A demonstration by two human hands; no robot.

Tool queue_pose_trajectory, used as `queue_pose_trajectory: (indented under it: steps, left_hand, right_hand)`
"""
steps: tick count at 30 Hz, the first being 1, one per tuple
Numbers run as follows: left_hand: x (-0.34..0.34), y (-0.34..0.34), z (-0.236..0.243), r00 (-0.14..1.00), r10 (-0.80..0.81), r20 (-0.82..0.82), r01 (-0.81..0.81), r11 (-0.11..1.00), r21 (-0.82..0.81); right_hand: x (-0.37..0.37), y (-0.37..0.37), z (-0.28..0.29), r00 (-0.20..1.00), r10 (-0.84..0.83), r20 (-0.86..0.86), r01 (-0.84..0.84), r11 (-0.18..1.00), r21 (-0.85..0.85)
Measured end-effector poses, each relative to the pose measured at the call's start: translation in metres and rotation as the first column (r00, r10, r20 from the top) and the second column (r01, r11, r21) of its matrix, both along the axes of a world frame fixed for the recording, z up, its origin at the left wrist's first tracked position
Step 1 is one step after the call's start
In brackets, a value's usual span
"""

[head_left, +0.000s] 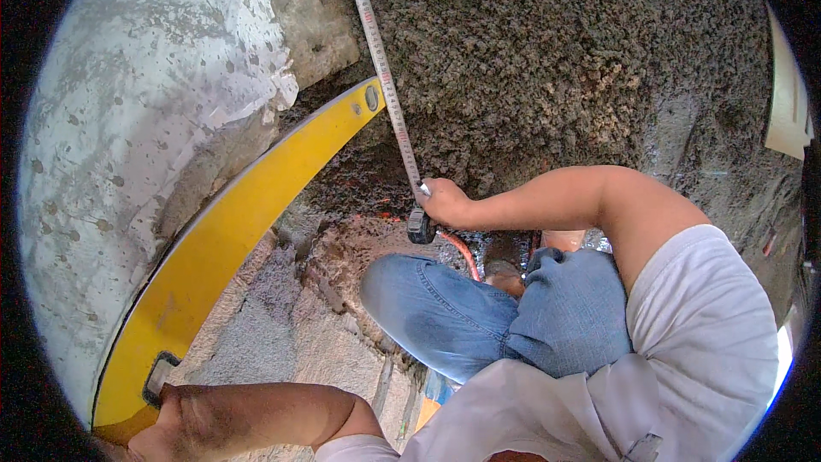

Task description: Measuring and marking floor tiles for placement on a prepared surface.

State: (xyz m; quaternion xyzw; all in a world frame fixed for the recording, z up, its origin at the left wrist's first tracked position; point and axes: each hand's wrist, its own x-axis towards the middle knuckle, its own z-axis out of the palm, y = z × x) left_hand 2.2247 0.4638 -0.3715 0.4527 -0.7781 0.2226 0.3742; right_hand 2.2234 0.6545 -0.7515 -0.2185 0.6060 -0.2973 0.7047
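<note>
A long yellow spirit level (235,222) slants from the lower left up to the tape blade, its edge along the pale wall. At its lower end, beside the hand slot, my left hand (152,436) is closed on it; the fingers are mostly hidden. My right hand (446,204) grips a tape measure (420,226) with a dark case in front of my knee. From it the white tape blade (380,68) runs out to the top edge, passing the level's far end over rough wet mortar.
Pale, spattered wall (154,77) rises on the left. Coarse dark mortar (513,51) spreads across the top and right. An orange hose (460,252) lies beside my bent jeans-covered knees (445,308). Broken masonry (342,265) is on the ground near them, and a cream-coloured panel (785,94) stands far right.
</note>
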Motion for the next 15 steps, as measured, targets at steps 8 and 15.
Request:
queue_pose_trajectory:
  steps: [8, 15]
  left_hand:
    - [0.052, -0.023, 0.038, 0.991, -0.064, -0.115, 0.069, 0.997, 0.036]
    - [0.056, -0.025, 0.039, 0.970, -0.121, -0.209, 0.136, 0.989, 0.055]
  right_hand:
    - [-0.023, -0.023, 0.007, 0.997, -0.082, 0.015, 0.081, 0.995, 0.063]
    - [-0.031, -0.047, -0.003, 0.973, -0.227, 0.038, 0.220, 0.965, 0.141]
